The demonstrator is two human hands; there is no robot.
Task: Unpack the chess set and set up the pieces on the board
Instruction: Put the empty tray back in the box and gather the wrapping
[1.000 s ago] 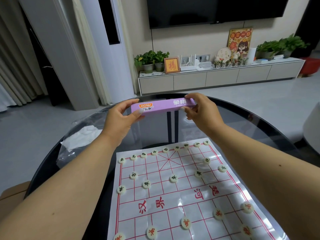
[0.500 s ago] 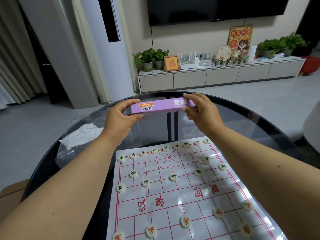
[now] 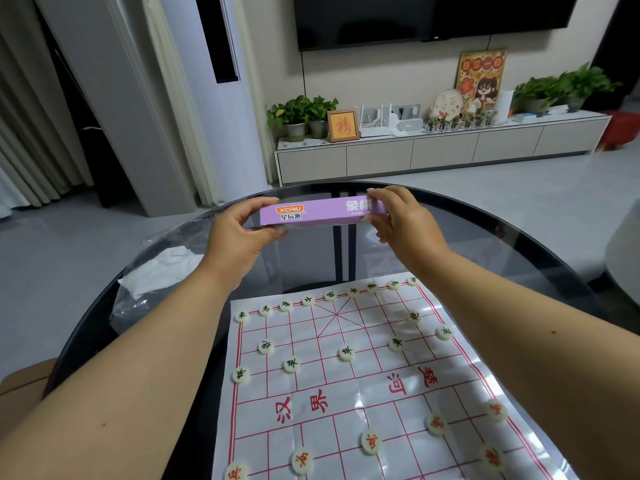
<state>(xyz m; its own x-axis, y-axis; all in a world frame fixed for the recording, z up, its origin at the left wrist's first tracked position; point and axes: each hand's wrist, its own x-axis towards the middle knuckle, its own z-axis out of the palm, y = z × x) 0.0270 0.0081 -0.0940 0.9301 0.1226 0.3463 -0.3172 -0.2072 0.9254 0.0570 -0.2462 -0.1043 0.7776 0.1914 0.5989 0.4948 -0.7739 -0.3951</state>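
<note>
Purple xiangqi box point(image 3: 322, 212) is pinched at each end between left hand point(image 3: 239, 233) and right hand point(image 3: 401, 220), beyond the board point(image 3: 346, 386); a slip could scatter the placed pieces point(image 3: 346, 352) beneath the wrists.

Soft, even indoor light, glare on the glass table point(image 3: 485, 244), wide-angle bending at edges, slight softness throughout

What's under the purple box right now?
Only dark glass table shows beneath the purple box, held up by the left hand and right hand. Its underside and contents are hidden.
</note>
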